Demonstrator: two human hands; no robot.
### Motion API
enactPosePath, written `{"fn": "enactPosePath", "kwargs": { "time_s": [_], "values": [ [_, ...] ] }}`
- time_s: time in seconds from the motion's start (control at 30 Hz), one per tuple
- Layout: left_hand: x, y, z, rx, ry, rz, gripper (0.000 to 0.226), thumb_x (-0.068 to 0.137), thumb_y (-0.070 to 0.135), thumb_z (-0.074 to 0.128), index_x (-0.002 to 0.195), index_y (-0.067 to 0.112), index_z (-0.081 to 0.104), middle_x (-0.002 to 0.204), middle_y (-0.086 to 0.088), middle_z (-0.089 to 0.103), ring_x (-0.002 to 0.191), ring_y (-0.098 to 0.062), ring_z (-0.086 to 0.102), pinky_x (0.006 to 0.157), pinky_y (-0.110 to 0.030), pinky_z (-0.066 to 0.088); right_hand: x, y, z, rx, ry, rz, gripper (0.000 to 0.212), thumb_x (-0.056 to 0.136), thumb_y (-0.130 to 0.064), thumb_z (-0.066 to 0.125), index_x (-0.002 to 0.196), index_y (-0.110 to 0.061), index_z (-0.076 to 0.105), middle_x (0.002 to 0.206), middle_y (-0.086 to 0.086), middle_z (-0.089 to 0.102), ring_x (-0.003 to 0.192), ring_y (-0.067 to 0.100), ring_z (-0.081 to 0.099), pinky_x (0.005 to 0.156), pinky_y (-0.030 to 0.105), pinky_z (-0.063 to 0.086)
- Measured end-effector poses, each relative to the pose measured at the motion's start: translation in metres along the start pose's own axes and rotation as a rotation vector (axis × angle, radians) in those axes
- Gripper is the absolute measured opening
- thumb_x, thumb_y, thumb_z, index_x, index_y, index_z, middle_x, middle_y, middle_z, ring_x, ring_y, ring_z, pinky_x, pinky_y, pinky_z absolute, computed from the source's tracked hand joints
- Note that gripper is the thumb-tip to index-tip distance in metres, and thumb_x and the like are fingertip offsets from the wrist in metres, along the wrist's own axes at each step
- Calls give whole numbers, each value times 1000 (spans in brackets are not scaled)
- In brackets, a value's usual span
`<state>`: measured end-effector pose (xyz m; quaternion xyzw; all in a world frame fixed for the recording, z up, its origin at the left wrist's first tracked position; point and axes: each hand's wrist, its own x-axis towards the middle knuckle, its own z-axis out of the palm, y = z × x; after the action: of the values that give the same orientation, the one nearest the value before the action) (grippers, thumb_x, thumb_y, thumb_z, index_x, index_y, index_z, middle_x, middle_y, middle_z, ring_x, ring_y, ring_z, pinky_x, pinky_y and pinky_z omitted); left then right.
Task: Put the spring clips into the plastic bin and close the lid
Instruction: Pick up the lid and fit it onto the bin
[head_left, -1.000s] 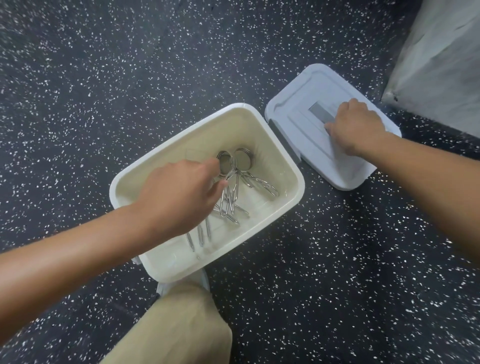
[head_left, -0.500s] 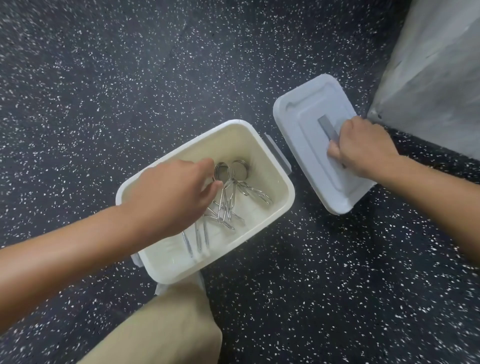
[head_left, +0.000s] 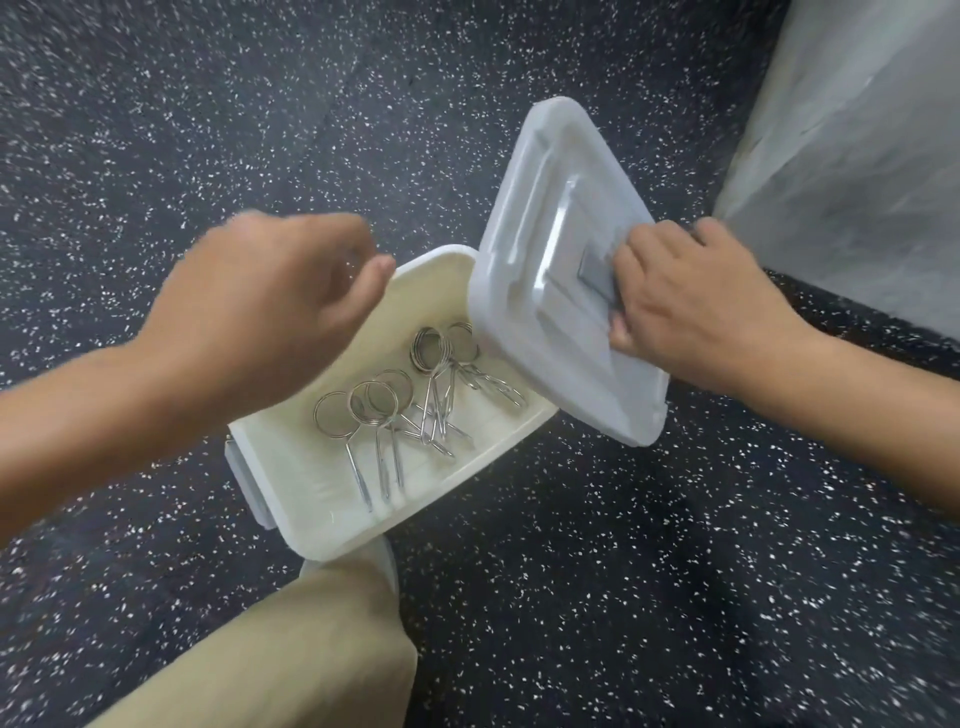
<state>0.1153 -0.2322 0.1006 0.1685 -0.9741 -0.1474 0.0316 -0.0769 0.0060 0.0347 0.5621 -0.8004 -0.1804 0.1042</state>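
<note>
Right hand (head_left: 696, 306) grasping tilted lid (head_left: 556, 249) above bin (head_left: 311, 499); left hand (head_left: 270, 312) loosely curled, empty. Risk: misaligned lid catching rim, not latching.

One plastic bin (head_left: 311, 467) stands on the speckled floor (head_left: 623, 597), and one lid (head_left: 550, 249) is above its right end. In the bin lie spring clips (head_left: 415, 410): five or six ring ends can be made out, three in the nearer cluster and two or three stacked farther back, but the tangle prevents a sure count. Two hands are in view, the left hand (head_left: 260, 317) and the right hand (head_left: 696, 306)
</note>
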Motion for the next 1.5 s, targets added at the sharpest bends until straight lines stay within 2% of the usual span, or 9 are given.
{"fn": "enactPosePath", "kwargs": {
  "time_s": [0.17, 0.33, 0.47, 0.73, 0.9, 1.03, 1.27, 1.4, 1.5],
  "values": [
    [5, -2, -18, -51, 153, 13, 36, 99, 38, 50, 85, 14, 72, 59, -3, 66, 55, -31, 61, 62, -43, 54, 18, -43, -34, -42, 40, -113, 23, 92, -14, 35, 84, -7, 56, 77, 12, 49, 69, 25, 30, 63, 40, 23],
    [2, -11, -25, -49, 186, 31, 38, 101, 34, 50, 84, 9, 74, 59, -5, 65, 55, -32, 60, 62, -43, 51, 36, -90, -67, -103, -20, -262, 40, 84, -2, 26, 91, -7, 65, 78, 10, 50, 73, 26, 45, 66, 39, 33],
    [-4, -24, -20, -27, 157, 29, 39, 100, 37, 48, 84, 11, 73, 59, -3, 64, 56, -33, 60, 62, -42, 53, 50, -122, -85, -73, -51, -351, 59, 80, -1, 12, 108, -6, 64, 85, 15, 38, 81, 30, 35, 78, 42, 38],
    [-33, -50, 1, 45, 40, 10, 31, 96, 41, 47, 84, 19, 66, 55, 16, 44, 56, -28, 52, 57, -39, 50, 67, -162, -86, 12, -78, -425, 69, 76, 1, 8, 123, -5, 58, 104, 13, 51, 95, 29, 49, 82, 44, 40],
    [-56, -69, 16, 34, -54, -70, 27, 97, 39, 49, 109, 19, 63, 82, 5, 50, 82, -25, 51, 73, -41, 45, 60, -172, -77, 40, -51, -419, 57, 80, 1, 15, 114, -6, 61, 96, 12, 48, 88, 29, 50, 73, 42, 37],
    [-72, -75, 25, 14, -157, -223, 46, 93, 41, 58, 133, 19, 52, 116, -8, 47, 107, -32, 48, 91, -47, 44, 57, -175, -67, 64, 13, -374, 48, 84, -1, 26, 107, -9, 67, 96, 9, 58, 81, 28, 54, 69, 39, 41],
    [-89, -85, 45, -128, -282, -528, 96, 91, 46, 60, 162, 14, 4, 162, -8, 8, 149, -34, 15, 121, -50, 17, 57, -165, -45, 151, 170, -387, 49, 85, 3, 23, 100, -7, 69, 100, 12, 66, 78, 29, 60, 65, 38, 42],
    [-96, -91, 54, -342, -342, -746, 97, 94, 39, 63, 162, 11, -1, 165, -14, 12, 152, -29, 15, 121, -47, 18, 56, -140, -31, 376, 156, -302, 47, 85, 0, 29, 114, 1, 66, 112, 20, 67, 90, 37, 61, 68, 44, 48],
    [-98, -90, 55, -472, -349, -757, 93, 95, 33, 64, 161, 17, 1, 151, -2, 41, 131, -27, 48, 104, -40, 42, 54, -115, -18, 450, 55, -51, 34, 96, -13, 53, 127, -1, 59, 125, 21, 62, 103, 40, 59, 78, 50, 48]
  ]
}}
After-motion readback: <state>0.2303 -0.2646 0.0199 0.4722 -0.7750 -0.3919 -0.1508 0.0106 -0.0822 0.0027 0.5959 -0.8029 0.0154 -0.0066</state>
